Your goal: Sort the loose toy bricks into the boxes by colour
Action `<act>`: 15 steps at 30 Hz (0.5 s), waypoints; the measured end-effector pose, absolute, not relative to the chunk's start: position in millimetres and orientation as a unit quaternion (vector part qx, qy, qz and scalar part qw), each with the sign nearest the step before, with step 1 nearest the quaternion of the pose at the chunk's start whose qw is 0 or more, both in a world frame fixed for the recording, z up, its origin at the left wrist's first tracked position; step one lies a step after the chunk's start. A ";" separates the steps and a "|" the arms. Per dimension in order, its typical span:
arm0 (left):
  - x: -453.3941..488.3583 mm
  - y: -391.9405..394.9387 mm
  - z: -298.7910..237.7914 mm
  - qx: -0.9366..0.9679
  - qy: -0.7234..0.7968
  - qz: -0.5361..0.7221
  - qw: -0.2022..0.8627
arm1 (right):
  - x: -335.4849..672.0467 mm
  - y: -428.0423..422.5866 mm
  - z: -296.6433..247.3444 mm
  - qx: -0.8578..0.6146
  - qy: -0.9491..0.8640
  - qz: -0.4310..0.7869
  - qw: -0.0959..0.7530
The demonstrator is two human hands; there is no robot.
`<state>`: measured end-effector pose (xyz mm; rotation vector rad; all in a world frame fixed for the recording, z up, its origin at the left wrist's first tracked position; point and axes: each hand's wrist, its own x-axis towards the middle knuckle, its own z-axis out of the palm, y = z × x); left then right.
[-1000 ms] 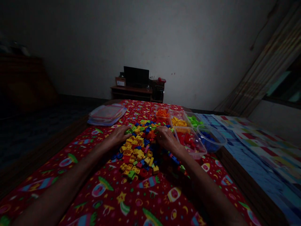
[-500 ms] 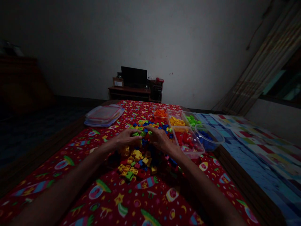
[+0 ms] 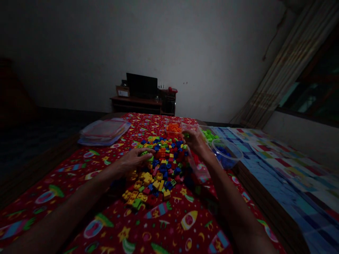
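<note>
Red patterned cloth bears a mixed brick pile. At its left side, the left hand curls narrowly around green bricks; the right hand pinches a green piece at its fingertips, near a clear box.

The left forearm and the right forearm are bare along their visible length, smooth in outline, slim at the far end and broader toward the lower edge of view. The left hand and right hand are bare too, their fingers dim.
</note>
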<state>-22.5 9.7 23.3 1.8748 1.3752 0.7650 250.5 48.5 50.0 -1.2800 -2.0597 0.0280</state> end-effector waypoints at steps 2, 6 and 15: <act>-24.5 11.4 22.7 0.721 0.526 0.303 0.335 | 283.8 72.3 60.9 -0.565 -0.749 -0.030 0.344; -24.4 12.7 22.4 0.709 0.509 0.328 0.361 | 339.4 112.3 72.3 -0.672 -0.675 -0.071 0.295; -11.5 4.8 17.2 0.578 0.468 0.371 0.555 | 311.2 91.9 70.0 -0.605 -0.703 0.049 0.370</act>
